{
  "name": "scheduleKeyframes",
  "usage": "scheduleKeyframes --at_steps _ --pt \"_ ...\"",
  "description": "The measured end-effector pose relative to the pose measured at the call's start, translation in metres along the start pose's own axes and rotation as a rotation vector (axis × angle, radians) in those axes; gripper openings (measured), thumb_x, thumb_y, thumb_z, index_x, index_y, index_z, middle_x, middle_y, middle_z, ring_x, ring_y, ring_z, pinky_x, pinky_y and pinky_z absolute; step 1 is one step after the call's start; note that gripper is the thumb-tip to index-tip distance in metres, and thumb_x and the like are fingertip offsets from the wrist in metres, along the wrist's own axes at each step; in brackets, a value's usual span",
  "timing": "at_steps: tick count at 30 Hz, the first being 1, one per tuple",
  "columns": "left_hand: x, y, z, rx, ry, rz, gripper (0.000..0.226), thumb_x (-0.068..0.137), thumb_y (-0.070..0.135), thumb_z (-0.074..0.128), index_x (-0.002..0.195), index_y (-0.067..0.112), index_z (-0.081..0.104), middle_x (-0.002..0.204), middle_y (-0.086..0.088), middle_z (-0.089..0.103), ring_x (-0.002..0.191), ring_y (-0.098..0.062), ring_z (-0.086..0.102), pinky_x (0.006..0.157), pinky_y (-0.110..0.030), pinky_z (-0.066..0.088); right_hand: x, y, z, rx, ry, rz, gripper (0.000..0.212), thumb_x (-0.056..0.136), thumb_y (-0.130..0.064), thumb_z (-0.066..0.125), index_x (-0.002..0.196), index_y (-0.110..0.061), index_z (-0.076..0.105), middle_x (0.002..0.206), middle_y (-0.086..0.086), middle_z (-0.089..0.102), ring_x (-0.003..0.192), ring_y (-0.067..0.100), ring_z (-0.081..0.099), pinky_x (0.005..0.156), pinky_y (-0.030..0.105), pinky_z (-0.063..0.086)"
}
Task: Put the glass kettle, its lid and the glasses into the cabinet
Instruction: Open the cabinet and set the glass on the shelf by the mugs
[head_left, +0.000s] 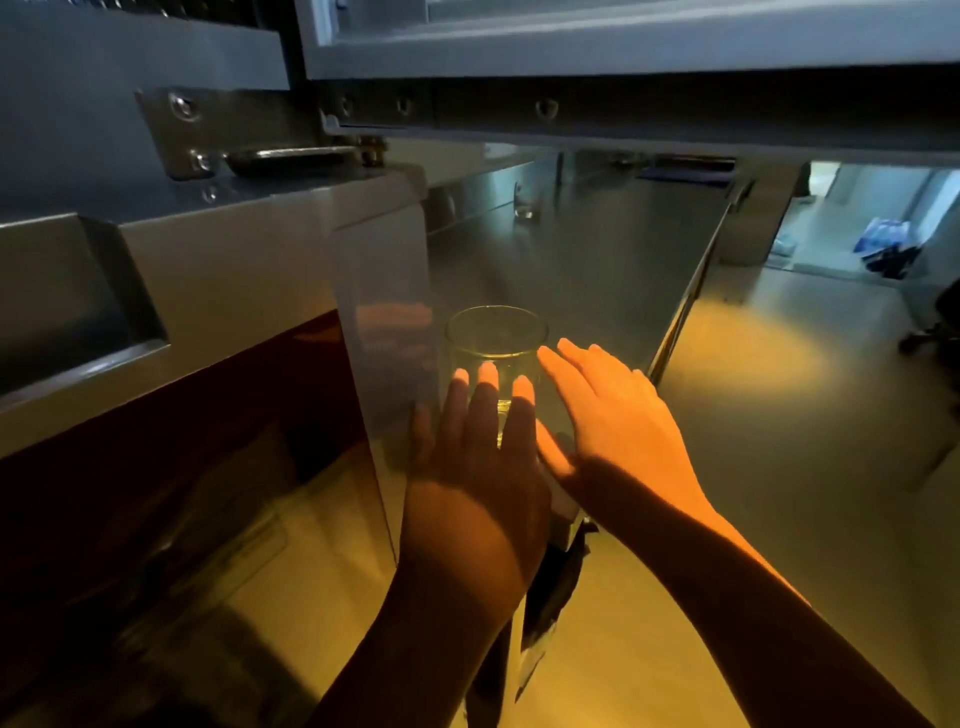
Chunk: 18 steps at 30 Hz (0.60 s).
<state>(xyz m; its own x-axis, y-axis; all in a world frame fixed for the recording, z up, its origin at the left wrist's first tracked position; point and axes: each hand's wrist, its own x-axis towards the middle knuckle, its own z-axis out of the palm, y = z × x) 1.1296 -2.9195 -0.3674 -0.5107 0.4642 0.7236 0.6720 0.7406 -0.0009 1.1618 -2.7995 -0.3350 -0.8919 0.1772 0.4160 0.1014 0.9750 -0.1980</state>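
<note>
A clear drinking glass (496, 338) stands upright on the steel shelf (597, 260) of the open cabinet, near its front left corner. My left hand (475, 457) lies in front of the glass with straight fingers whose tips touch its near side. My right hand (613, 415) is open just right of the glass, fingers stretched towards its rim, apart from it or barely touching. A second clear glass (524, 200) stands far back on the same shelf. No kettle or lid shows.
The cabinet's lifted door (623, 47) hangs overhead with a hinge (280, 156) at the left. A steel side wall (384, 332) borders the shelf on the left. To the right lies open floor (831, 415), with a blue bag (888, 244) far off.
</note>
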Motion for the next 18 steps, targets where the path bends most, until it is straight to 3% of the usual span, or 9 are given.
scheduleKeyframes --at_steps 3,6,8,11,15,18 --pt "0.002 0.003 0.007 0.035 -0.029 -0.006 0.048 0.079 0.032 0.034 0.105 0.004 0.063 0.106 -0.02 0.066 0.102 -0.039 0.062 0.087 -0.06 0.043 0.004 0.008 0.011 -0.021 0.039 0.003 0.061 0.089 -0.04 0.053 0.143 -0.017 0.034 0.148 0.006 0.036 0.137 0.027 0.03 0.109 0.047 0.025" --pt "0.001 0.004 0.012 0.014 -0.029 -0.002 0.044 0.076 0.029 0.034 0.091 0.004 0.068 0.1 -0.02 0.068 0.095 -0.037 0.065 0.084 -0.06 0.045 0.006 0.013 0.024 -0.026 0.094 0.014 0.059 0.085 -0.04 0.06 0.135 -0.012 0.046 0.136 0.011 0.051 0.127 0.032 0.045 0.1 0.051 0.038" --pt "-0.001 0.004 0.016 0.003 -0.007 0.005 0.041 0.076 0.027 0.035 0.085 0.004 0.067 0.096 -0.021 0.068 0.092 -0.037 0.066 0.084 -0.06 0.045 0.009 0.015 0.03 -0.016 0.126 0.022 0.059 0.085 -0.044 0.055 0.133 -0.011 0.048 0.13 0.012 0.056 0.121 0.032 0.051 0.096 0.051 0.045" --pt "-0.004 0.002 0.019 0.012 0.018 0.024 0.041 0.077 0.025 0.036 0.093 0.003 0.067 0.096 -0.02 0.067 0.092 -0.037 0.065 0.086 -0.058 0.044 0.014 0.014 0.033 0.042 0.098 0.035 0.065 0.087 -0.05 0.047 0.14 -0.015 0.036 0.135 0.006 0.05 0.125 0.025 0.045 0.1 0.043 0.041" --pt "-0.004 0.0 0.02 0.016 0.063 0.025 0.045 0.09 0.025 0.027 0.093 0.004 0.067 0.092 -0.017 0.067 0.089 -0.035 0.065 0.084 -0.052 0.049 0.02 0.01 0.036 0.171 0.055 0.077 0.075 0.086 -0.047 0.055 0.146 -0.019 0.02 0.144 0.0 0.039 0.131 0.016 0.036 0.105 0.034 0.033" --pt "-0.007 -0.001 0.021 0.027 0.084 0.026 0.042 0.086 0.023 0.031 0.094 0.005 0.068 0.091 -0.015 0.067 0.09 -0.033 0.065 0.085 -0.048 0.049 0.026 0.004 0.041 0.299 0.043 0.143 0.077 0.086 -0.04 0.057 0.147 -0.02 0.013 0.148 -0.001 0.033 0.132 0.017 0.037 0.104 0.031 0.033"
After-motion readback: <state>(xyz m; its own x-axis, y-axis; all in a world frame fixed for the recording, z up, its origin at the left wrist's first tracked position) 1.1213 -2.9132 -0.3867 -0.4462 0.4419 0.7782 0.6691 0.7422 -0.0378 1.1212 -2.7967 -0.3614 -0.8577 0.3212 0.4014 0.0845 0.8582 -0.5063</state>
